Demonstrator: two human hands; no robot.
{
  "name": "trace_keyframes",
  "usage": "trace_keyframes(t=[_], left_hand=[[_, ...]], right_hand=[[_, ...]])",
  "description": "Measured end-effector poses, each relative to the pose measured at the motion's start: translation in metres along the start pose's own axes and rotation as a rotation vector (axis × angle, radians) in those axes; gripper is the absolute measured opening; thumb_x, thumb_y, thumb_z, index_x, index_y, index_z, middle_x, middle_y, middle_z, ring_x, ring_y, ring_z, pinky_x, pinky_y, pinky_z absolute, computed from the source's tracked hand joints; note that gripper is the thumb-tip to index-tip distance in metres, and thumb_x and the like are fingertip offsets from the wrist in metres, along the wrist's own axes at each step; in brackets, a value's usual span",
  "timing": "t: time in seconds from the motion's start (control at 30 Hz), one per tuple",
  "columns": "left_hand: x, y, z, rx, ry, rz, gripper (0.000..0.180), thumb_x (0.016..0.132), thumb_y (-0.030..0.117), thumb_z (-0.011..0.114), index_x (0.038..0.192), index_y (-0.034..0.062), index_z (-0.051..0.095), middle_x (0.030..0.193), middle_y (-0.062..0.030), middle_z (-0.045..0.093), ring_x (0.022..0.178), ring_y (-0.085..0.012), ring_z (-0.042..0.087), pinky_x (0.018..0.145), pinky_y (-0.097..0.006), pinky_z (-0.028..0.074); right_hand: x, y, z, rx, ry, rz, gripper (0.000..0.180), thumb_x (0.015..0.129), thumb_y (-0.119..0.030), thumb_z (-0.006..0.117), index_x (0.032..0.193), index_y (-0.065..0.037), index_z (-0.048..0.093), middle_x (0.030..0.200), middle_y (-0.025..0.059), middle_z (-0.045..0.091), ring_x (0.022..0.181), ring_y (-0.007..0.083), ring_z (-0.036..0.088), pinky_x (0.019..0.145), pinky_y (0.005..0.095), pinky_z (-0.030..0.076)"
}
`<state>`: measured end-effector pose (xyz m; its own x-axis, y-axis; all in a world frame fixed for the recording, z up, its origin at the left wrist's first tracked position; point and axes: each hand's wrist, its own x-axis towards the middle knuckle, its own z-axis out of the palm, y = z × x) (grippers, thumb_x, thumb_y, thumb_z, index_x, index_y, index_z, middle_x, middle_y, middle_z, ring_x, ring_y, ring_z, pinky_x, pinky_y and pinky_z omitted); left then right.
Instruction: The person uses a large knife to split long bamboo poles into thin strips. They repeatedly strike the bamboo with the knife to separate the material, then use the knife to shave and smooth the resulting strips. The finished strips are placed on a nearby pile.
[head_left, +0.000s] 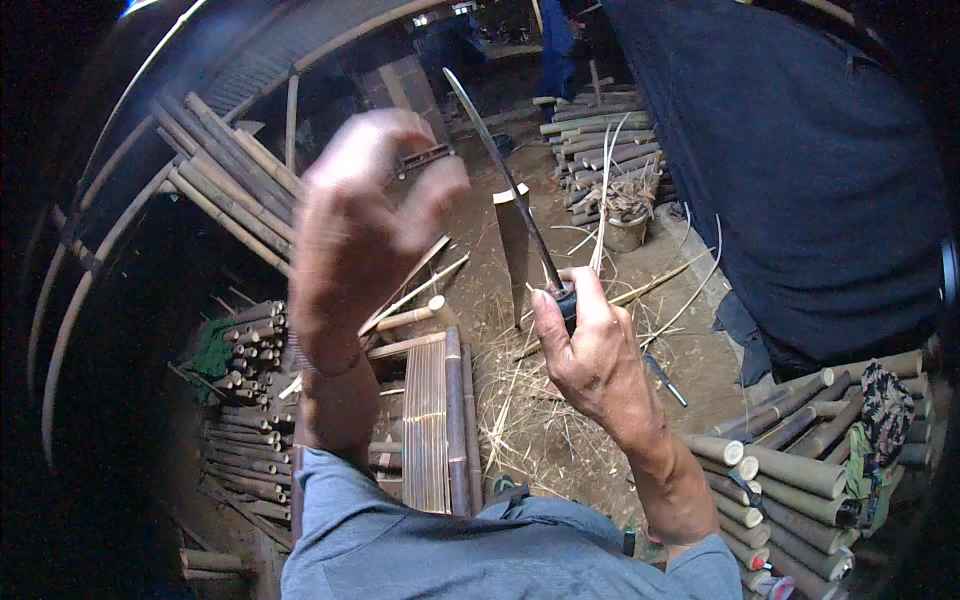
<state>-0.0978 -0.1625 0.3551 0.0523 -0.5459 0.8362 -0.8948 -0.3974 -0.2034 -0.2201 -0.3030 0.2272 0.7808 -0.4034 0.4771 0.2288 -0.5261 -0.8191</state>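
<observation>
My right hand (600, 345) is wrapped round the black handle of a long knife (490, 145). Its dark, narrow blade points up and away, bending slightly left toward the tip. My left hand (365, 205), smeared by motion, is raised to the left of the blade, apart from it. Between its thumb and fingers is a small, dark, flat piece (425, 157) whose kind I cannot make out. Beyond the knife, a dark bamboo piece (512, 235) with a pale cut top shows partly behind the blade.
A slatted bamboo bench (428, 420) stands just left of me. Bamboo poles are stacked at left (245, 440), right (800, 480) and far back (600, 140). Pale shavings (525, 425) litter the earth floor. A dark cloth sheet (780, 170) hangs at right, near a basket (627, 230).
</observation>
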Motion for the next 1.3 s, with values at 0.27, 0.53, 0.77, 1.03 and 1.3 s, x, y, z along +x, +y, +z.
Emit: trace_keyframes(t=[0.27, 0.53, 0.77, 1.03, 1.3], left_hand=[[0.077, 0.013, 0.1, -0.037, -0.381, 0.322, 0.032, 0.095, 0.041, 0.053, 0.099, 0.0141, 0.069, 0.095, -0.0074, 0.069, 0.101, -0.0247, 0.064, 0.099, -0.046, 0.039], [0.067, 0.017, 0.13, -0.025, -0.59, 0.333, 0.044, 0.094, 0.046, 0.052, 0.116, 0.0098, 0.063, 0.112, -0.0095, 0.066, 0.111, -0.022, 0.06, 0.108, -0.047, 0.035], [0.089, -0.06, 0.148, 0.068, -0.391, 0.393, 0.031, 0.093, 0.035, 0.054, 0.105, 0.0088, 0.066, 0.105, -0.0107, 0.066, 0.101, -0.0263, 0.062, 0.087, -0.042, 0.047], [0.012, -0.099, 0.167, -0.991, -0.076, -0.397, 0.037, 0.095, 0.038, 0.055, 0.101, 0.0029, 0.066, 0.097, -0.0081, 0.068, 0.087, -0.0214, 0.064, 0.085, -0.035, 0.048], [0.014, -0.093, 0.155, -0.8, 0.244, -0.549, 0.017, 0.081, 0.016, 0.075, 0.088, 0.0014, 0.07, 0.077, -0.0031, 0.068, 0.072, -0.0074, 0.061, 0.065, -0.022, 0.049]], right_hand=[[0.01, 0.002, -0.01, -0.116, -0.034, 0.012, 0.028, 0.094, -0.025, 0.054, 0.104, 0.001, 0.05, 0.08, 0.0277, 0.062, 0.083, 0.0477, 0.061, 0.066, 0.0515, 0.048], [0.023, 0.009, -0.021, -0.166, -0.045, 0.184, 0.031, 0.093, -0.027, 0.053, 0.097, 0.005, 0.056, 0.078, 0.0297, 0.062, 0.08, 0.0455, 0.064, 0.067, 0.0477, 0.049], [0.024, 0.042, 0.002, -0.056, -0.081, 0.111, 0.036, 0.092, -0.033, 0.056, 0.1, 0.002, 0.049, 0.073, 0.0262, 0.062, 0.07, 0.0459, 0.063, 0.058, 0.0503, 0.048], [0.063, 0.099, 0.042, -0.132, -0.104, 0.115, 0.038, 0.09, -0.034, 0.057, 0.101, 0.002, 0.053, 0.079, 0.0271, 0.064, 0.077, 0.0435, 0.065, 0.068, 0.0475, 0.051], [0.131, 0.072, 0.068, -0.395, -0.124, 0.091, 0.037, 0.092, -0.033, 0.056, 0.096, 0.003, 0.052, 0.078, 0.0293, 0.065, 0.081, 0.0432, 0.067, 0.069, 0.0485, 0.052]])
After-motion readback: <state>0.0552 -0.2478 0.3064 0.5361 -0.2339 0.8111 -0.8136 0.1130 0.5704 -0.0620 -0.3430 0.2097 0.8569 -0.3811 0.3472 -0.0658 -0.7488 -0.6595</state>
